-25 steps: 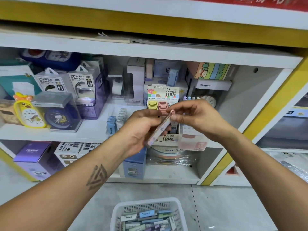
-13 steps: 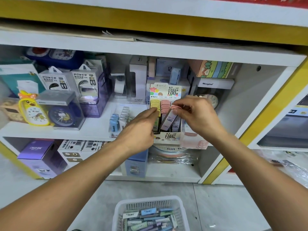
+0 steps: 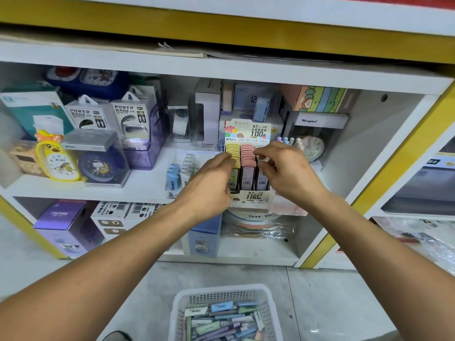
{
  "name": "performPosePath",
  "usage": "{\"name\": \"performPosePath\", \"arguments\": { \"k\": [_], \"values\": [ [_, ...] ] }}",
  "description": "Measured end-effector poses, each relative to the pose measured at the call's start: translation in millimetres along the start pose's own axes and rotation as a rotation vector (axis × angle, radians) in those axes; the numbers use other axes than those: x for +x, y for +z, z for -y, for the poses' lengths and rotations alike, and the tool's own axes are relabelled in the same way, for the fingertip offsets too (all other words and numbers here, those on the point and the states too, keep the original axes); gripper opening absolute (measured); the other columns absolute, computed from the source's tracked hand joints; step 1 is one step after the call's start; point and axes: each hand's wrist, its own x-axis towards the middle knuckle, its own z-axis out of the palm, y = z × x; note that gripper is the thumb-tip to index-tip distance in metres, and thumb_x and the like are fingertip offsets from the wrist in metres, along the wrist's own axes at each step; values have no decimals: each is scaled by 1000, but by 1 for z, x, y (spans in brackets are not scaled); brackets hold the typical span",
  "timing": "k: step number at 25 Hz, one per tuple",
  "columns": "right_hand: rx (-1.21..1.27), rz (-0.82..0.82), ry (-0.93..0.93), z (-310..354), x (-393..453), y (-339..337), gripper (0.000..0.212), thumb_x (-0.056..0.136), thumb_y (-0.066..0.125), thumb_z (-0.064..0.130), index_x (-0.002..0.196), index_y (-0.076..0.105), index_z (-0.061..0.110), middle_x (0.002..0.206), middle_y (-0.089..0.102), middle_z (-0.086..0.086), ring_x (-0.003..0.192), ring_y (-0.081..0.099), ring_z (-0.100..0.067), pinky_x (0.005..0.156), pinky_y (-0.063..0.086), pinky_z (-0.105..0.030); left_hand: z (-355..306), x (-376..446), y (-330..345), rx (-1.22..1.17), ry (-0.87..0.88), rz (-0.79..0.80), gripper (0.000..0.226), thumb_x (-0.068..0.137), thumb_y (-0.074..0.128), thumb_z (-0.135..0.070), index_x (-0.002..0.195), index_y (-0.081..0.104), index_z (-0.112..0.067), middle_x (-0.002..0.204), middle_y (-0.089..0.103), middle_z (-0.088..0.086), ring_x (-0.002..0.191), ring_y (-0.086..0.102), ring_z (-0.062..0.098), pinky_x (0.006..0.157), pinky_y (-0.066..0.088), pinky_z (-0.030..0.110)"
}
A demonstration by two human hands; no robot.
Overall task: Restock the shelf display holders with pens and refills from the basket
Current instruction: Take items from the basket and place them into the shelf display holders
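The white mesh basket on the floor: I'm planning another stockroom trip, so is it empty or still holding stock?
Still holding stock: the white mesh basket has many boxed refill packs piled inside.

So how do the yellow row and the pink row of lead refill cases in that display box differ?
The yellow-capped row of refill cases stands leftmost in the printed cardboard display box, the pink-capped row in the middle. The left hand touches and partly hides the yellow row; the pink row stands untouched between the two hands. Both rows stand upright, packed back to front, with the same rounded caps.
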Motion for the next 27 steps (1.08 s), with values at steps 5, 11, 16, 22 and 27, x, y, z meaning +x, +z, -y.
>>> {"name": "performPosePath", "arguments": {
  "k": [5, 11, 16, 22, 27],
  "values": [
    [20, 128, 15, 26, -42, 5, 26, 90, 57, 5, 109, 75, 11, 109, 75, -5, 102, 67, -23, 91, 51, -31, -7, -28, 10, 43, -39, -4, 34, 80, 52, -3, 113, 57, -10, 116, 57, 7, 106, 56, 26, 88, 51, 43],
    [-14, 865, 168, 47, -149, 75, 28, 89, 55, 9, 108, 74, 17, 113, 71, -4, 106, 64, -23, 89, 49, -26, 5, -90, 83, 270, -84, 633, 18, 83, 56, -7, 100, 56, -10, 103, 62, 12, 91, 57, 27, 81, 53, 42],
    [17, 1205, 327, 45, -245, 152, 26, 92, 56, 8, 112, 70, 3, 114, 69, -16, 100, 67, -30, 88, 56, -36, 22, -144, 159, 286, -126, 942, 8, 85, 62, -8, 86, 54, -9, 75, 45, 8, 76, 51, 32, 64, 39, 35],
    [39, 1175, 596, 21, -318, 209, 38, 93, 56, 11, 130, 54, 0, 131, 57, -19, 118, 56, -33, 98, 49, -35, 51, -199, 240, 253, -180, 1046, 21, 83, 62, -6, 105, 61, -6, 91, 55, 8, 78, 53, 23, 66, 45, 30],
    [80, 1078, 865, 11, -344, 244, 40, 93, 57, 11, 128, 51, -5, 124, 63, -20, 115, 60, -34, 98, 51, -36, 68, -221, 295, 239, -193, 1001, 54, 79, 70, -9, 128, 49, 0, 121, 53, 18, 109, 55, 33, 90, 52, 43]
  ]
}}
